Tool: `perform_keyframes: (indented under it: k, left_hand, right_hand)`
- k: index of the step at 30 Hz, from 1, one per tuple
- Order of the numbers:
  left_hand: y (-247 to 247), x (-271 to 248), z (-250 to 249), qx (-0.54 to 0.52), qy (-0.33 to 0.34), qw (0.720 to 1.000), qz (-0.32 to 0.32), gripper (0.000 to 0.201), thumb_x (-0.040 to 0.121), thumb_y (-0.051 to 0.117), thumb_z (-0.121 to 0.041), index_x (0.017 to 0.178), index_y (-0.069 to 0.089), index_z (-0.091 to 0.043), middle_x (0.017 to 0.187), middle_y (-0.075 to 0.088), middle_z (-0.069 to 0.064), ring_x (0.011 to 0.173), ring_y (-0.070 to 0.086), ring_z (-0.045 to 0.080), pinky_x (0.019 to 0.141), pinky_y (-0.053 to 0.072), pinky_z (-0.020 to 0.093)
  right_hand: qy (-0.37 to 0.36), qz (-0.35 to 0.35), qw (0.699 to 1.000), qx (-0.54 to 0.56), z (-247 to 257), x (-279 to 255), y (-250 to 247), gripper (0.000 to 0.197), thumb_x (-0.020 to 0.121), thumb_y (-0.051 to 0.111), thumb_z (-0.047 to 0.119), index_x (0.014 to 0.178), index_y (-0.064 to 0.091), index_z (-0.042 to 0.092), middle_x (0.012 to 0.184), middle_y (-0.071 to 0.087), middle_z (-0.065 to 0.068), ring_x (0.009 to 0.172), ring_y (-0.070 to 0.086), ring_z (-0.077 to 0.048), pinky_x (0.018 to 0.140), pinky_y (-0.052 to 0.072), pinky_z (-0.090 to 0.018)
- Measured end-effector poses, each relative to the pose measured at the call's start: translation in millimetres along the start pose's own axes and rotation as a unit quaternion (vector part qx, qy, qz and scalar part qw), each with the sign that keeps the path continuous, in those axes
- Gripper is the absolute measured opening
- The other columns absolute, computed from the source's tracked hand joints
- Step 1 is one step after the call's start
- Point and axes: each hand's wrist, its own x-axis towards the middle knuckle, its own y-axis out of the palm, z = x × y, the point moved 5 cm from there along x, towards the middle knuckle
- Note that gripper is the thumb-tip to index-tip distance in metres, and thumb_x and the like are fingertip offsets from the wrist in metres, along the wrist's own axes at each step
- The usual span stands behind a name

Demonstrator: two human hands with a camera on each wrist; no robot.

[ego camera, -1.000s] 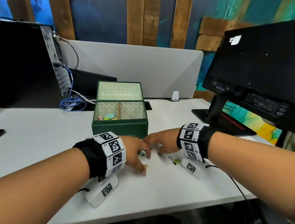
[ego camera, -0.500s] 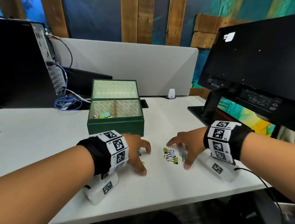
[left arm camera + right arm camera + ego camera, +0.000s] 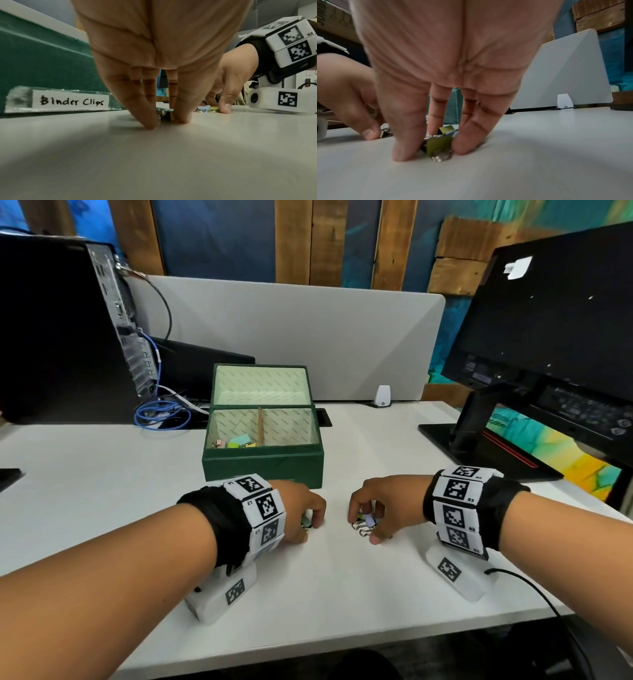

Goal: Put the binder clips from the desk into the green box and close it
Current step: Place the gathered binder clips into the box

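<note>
The green box (image 3: 263,465) stands open on the white desk (image 3: 102,491), lid tilted back, with several coloured binder clips (image 3: 236,444) in its left compartment. A "Binder Clips" label (image 3: 71,101) is taped to its front. In front of it my left hand (image 3: 305,520) pinches binder clips (image 3: 165,115) against the desk between thumb and fingers. To its right my right hand (image 3: 368,518) closes thumb and fingers around a small cluster of clips (image 3: 363,523), an olive-green one (image 3: 439,145) in front. Both hands touch the desk.
A monitor (image 3: 555,337) on its stand (image 3: 472,440) fills the right. A black computer tower (image 3: 61,330) with blue cables (image 3: 161,414) sits at the back left. A grey divider panel (image 3: 308,344) runs behind the box. The desk's front edge lies just below my wrists.
My right hand has drawn in leftward over the loose clips and closed its fingers around them. The left hand has stayed in place, its fingers tightened on its clips.
</note>
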Motion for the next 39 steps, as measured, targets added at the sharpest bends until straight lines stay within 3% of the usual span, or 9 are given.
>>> perform_keyframes:
  k: [4,7,14,18,23,28,31,34,39]
  left_hand:
    - [0,0,2,-0.001,-0.004,1.0,-0.004,0.027,0.08,0.064,-0.022,0.106,0.059,-0.023,0.101,0.053,-0.005,0.091,0.053,0.017,0.078,0.046,0.029]
    - [1,-1,2,0.007,-0.009,1.0,0.0,0.024,0.075,0.068,-0.022,0.098,0.059,-0.022,0.102,0.056,-0.002,0.089,0.054,0.019,0.074,0.046,0.029]
    - [1,0,2,0.009,-0.008,1.0,-0.005,0.02,0.075,0.068,-0.02,0.092,0.058,-0.022,0.094,0.053,-0.004,0.084,0.052,0.018,0.075,0.048,0.031]
    - [0,1,2,0.012,0.002,1.0,0.0,0.016,0.076,0.066,-0.018,0.084,0.053,-0.023,0.094,0.055,-0.002,0.084,0.052,0.018,0.076,0.047,0.03]
    - [0,1,2,0.007,-0.002,1.0,0.017,0.034,0.077,0.069,-0.018,0.109,0.058,-0.024,0.101,0.051,-0.005,0.087,0.049,0.016,0.075,0.045,0.028]
    - [-2,2,5,0.023,0.0,1.0,0.002,0.014,0.077,0.067,-0.017,0.081,0.054,-0.023,0.097,0.055,-0.001,0.083,0.049,0.016,0.055,0.036,0.02]
    - [-1,2,7,0.022,0.005,1.0,-0.005,0.025,0.076,0.067,-0.018,0.065,0.045,-0.026,0.075,0.051,-0.008,0.078,0.049,0.015,0.054,0.035,0.02]
    - [-2,1,7,0.024,0.006,1.0,-0.015,0.028,0.075,0.067,-0.017,0.061,0.043,-0.025,0.066,0.045,-0.009,0.073,0.048,0.015,0.053,0.034,0.02]
    - [-14,-8,13,-0.019,0.024,0.998,-0.055,0.016,0.073,0.066,-0.014,0.069,0.052,-0.022,0.075,0.054,-0.007,0.07,0.05,0.013,0.058,0.041,0.022]
  right_hand:
    - [-0.009,-0.008,1.0,-0.01,3,3,1,0.025,0.075,0.069,0.016,0.094,0.059,0.029,0.098,0.051,0.004,0.083,0.058,-0.021,0.078,0.051,-0.033]
    - [-0.012,-0.001,0.999,-0.039,8,6,5,0.018,0.074,0.062,0.008,0.079,0.052,0.022,0.097,0.053,-0.006,0.072,0.049,-0.019,0.061,0.042,-0.028]
    - [-0.017,0.012,0.997,-0.071,6,12,4,0.027,0.075,0.06,0.006,0.066,0.044,0.026,0.094,0.053,-0.008,0.064,0.042,-0.015,0.052,0.034,-0.021]
    - [-0.012,0.029,0.997,-0.068,7,13,6,0.03,0.076,0.062,0.008,0.065,0.04,0.026,0.085,0.049,-0.005,0.059,0.039,-0.013,0.051,0.032,-0.021]
    - [0.015,0.036,0.998,-0.05,2,12,7,0.026,0.077,0.058,0.012,0.064,0.042,0.027,0.072,0.051,0.002,0.053,0.046,-0.014,0.052,0.038,-0.021]
    - [0.014,0.02,0.999,-0.039,-1,11,3,0.027,0.079,0.061,0.01,0.063,0.046,0.026,0.087,0.056,0.002,0.066,0.054,-0.015,0.053,0.038,-0.015]
    - [0.018,0.012,1.0,0.006,-4,9,-2,0.023,0.078,0.062,0.004,0.067,0.051,0.021,0.08,0.059,0.004,0.07,0.059,-0.016,0.054,0.042,-0.013]
    - [0.02,-0.008,0.998,0.062,-6,7,-10,0.022,0.078,0.06,-0.002,0.069,0.056,0.017,0.067,0.059,0.011,0.056,0.06,-0.006,0.058,0.049,-0.014]
    - [0.008,-0.053,0.992,0.116,-6,3,-24,0.022,0.081,0.063,0.004,0.067,0.057,0.019,0.062,0.059,0.012,0.046,0.06,0.003,0.058,0.049,-0.013]
